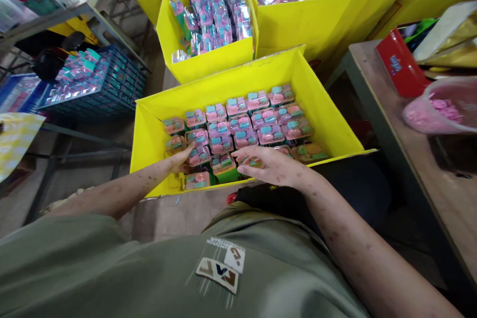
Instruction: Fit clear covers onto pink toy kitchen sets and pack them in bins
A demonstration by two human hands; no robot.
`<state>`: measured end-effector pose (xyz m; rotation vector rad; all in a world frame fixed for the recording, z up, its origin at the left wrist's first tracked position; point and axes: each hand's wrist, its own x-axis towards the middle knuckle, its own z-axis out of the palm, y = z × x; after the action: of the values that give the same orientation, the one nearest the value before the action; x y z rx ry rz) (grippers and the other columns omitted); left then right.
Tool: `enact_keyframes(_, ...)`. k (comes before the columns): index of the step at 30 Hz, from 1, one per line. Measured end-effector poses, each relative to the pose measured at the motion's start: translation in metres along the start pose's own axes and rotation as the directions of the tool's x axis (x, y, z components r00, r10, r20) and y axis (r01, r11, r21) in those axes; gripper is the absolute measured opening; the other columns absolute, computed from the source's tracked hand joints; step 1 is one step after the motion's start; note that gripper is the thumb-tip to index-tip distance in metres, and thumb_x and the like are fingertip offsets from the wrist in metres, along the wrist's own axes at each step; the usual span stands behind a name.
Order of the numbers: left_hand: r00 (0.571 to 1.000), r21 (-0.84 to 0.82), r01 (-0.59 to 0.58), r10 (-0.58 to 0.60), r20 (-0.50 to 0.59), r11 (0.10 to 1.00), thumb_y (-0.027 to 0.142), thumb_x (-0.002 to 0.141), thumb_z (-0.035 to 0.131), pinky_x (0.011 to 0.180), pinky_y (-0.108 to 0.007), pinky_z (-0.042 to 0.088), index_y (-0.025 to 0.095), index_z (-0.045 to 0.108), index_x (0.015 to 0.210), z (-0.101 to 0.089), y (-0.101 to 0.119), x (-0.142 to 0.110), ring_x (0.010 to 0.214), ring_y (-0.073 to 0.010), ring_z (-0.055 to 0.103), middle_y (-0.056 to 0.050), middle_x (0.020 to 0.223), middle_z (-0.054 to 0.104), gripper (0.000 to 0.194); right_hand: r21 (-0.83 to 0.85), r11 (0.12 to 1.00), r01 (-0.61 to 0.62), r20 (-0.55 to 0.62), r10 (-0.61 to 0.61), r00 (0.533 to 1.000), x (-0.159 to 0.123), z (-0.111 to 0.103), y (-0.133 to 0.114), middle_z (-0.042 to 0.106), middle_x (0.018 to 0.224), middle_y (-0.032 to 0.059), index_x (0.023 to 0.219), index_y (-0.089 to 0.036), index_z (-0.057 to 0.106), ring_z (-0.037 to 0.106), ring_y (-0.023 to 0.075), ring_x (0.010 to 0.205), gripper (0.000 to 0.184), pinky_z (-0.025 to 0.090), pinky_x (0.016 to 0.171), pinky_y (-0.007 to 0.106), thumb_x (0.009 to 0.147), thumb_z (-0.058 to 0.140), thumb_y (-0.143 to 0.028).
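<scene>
In front of me a yellow box (328,124) holds rows of clear plastic packs (243,139) with pink, purple and turquoise pieces inside. My left hand (181,160) reaches into its near left part, a stretched finger against the side of a pack (198,155); its other fingers are partly hidden. Over the near middle row hovers my right hand (263,163), fingers spread and slightly bent, holding nothing. Between my hands a pack with a green lower part (223,163) stands near the right fingertips. Whether those fingertips touch it I cannot tell.
Behind stand another yellow box (212,57) of packs and a larger yellow box (298,20). A blue crate (126,79) of packs is at left. On the right-hand table (406,129) are a red box (400,62) and a clear tub (421,114) with pink pieces.
</scene>
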<state>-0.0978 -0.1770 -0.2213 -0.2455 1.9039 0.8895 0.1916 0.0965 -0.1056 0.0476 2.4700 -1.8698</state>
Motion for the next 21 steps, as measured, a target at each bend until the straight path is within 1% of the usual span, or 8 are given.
enact_keyframes(3, 0.997, 0.007, 0.062, -0.062, 0.045, 0.998, 0.07, 0.075, 0.096, 0.076, -0.037, 0.059, 0.02, 0.08, 0.109, -0.004, 0.001, -0.006, 0.091, -0.0343, 0.079, -0.013, 0.095, 0.083, 0.063, 0.013, 1.0, 0.007, -0.003, -0.007, 1.0, -0.002, 0.0, 0.002, 0.08, 0.131, 0.0105, 0.139, -0.022, 0.076, 0.079, 0.0248, 0.113, 0.04, 0.067, 0.097, 0.039, 0.105, 0.074, -0.041)
enact_keyframes(6, 0.994, 0.005, 0.073, -0.073, 0.085, 0.997, 0.053, 0.069, 0.106, 0.078, -0.035, 0.057, 0.022, 0.081, 0.112, -0.006, 0.001, -0.008, 0.093, -0.0322, 0.079, -0.011, 0.101, 0.086, 0.059, 0.001, 1.0, 0.001, 0.006, -0.001, 1.0, -0.003, -0.001, 0.004, 0.08, 0.131, 0.01, 0.139, -0.023, 0.076, 0.079, 0.0251, 0.114, 0.04, 0.066, 0.1, 0.04, 0.104, 0.075, -0.042)
enact_keyframes(9, 0.992, -0.023, 0.054, -0.051, 0.118, 0.998, 0.045, 0.063, 0.11, 0.081, -0.036, 0.058, 0.02, 0.082, 0.11, -0.003, 0.001, -0.005, 0.092, -0.0312, 0.079, -0.013, 0.102, 0.086, 0.06, -0.011, 1.0, -0.008, 0.007, 0.008, 1.0, -0.002, -0.001, 0.005, 0.079, 0.133, 0.0099, 0.14, -0.024, 0.075, 0.079, 0.0249, 0.114, 0.041, 0.067, 0.098, 0.039, 0.104, 0.076, -0.041)
enact_keyframes(12, 0.993, -0.069, -0.008, 0.016, 0.119, 0.998, 0.041, 0.059, 0.112, 0.081, -0.035, 0.059, 0.018, 0.08, 0.108, 0.005, 0.003, 0.003, 0.089, -0.028, 0.078, -0.011, 0.101, 0.085, 0.062, -0.017, 1.0, -0.014, 0.012, 0.015, 1.0, 0.001, -0.001, 0.006, 0.08, 0.133, 0.0093, 0.142, -0.024, 0.074, 0.079, 0.0247, 0.113, 0.044, 0.067, 0.095, 0.037, 0.101, 0.079, -0.037)
enact_keyframes(15, 0.994, -0.07, -0.047, 0.054, 0.095, 0.996, 0.041, 0.059, 0.112, 0.075, -0.033, 0.057, 0.019, 0.079, 0.108, 0.009, 0.003, 0.006, 0.083, -0.0263, 0.076, -0.01, 0.096, 0.084, 0.063, -0.045, 0.999, -0.015, 0.014, 0.016, 1.0, 0.003, 0.001, 0.007, 0.079, 0.134, 0.0093, 0.143, -0.024, 0.075, 0.079, 0.0248, 0.114, 0.046, 0.066, 0.095, 0.036, 0.099, 0.082, -0.035)
enact_keyframes(17, 0.995, -0.048, -0.047, 0.051, 0.088, 0.998, 0.046, 0.061, 0.11, 0.073, -0.033, 0.055, 0.02, 0.079, 0.107, 0.005, 0.004, 0.003, 0.081, -0.0269, 0.075, -0.01, 0.093, 0.083, 0.061, -0.059, 0.998, -0.02, 0.004, 0.02, 1.0, 0.003, 0.002, 0.009, 0.08, 0.133, 0.0095, 0.142, -0.024, 0.075, 0.079, 0.0246, 0.112, 0.045, 0.067, 0.094, 0.036, 0.1, 0.082, -0.036)
enact_keyframes(19, 0.994, -0.027, -0.043, 0.045, 0.095, 0.999, 0.057, 0.067, 0.106, 0.072, -0.034, 0.055, 0.022, 0.079, 0.106, -0.003, 0.004, -0.005, 0.082, -0.0286, 0.075, -0.011, 0.094, 0.082, 0.059, -0.06, 0.998, -0.023, -0.005, 0.023, 1.0, 0.002, 0.002, 0.011, 0.081, 0.13, 0.0095, 0.142, -0.024, 0.075, 0.08, 0.0241, 0.109, 0.044, 0.067, 0.093, 0.036, 0.101, 0.081, -0.036)
enact_keyframes(21, 0.992, -0.016, -0.053, 0.055, 0.11, 0.998, 0.072, 0.072, 0.097, 0.071, -0.034, 0.055, 0.023, 0.078, 0.105, -0.011, 0.003, -0.016, 0.083, -0.0301, 0.074, -0.011, 0.094, 0.082, 0.061, -0.057, 0.998, -0.017, -0.011, 0.016, 1.0, -0.001, 0.002, 0.011, 0.081, 0.128, 0.0096, 0.142, -0.023, 0.075, 0.08, 0.0237, 0.108, 0.042, 0.067, 0.095, 0.037, 0.102, 0.079, -0.037)
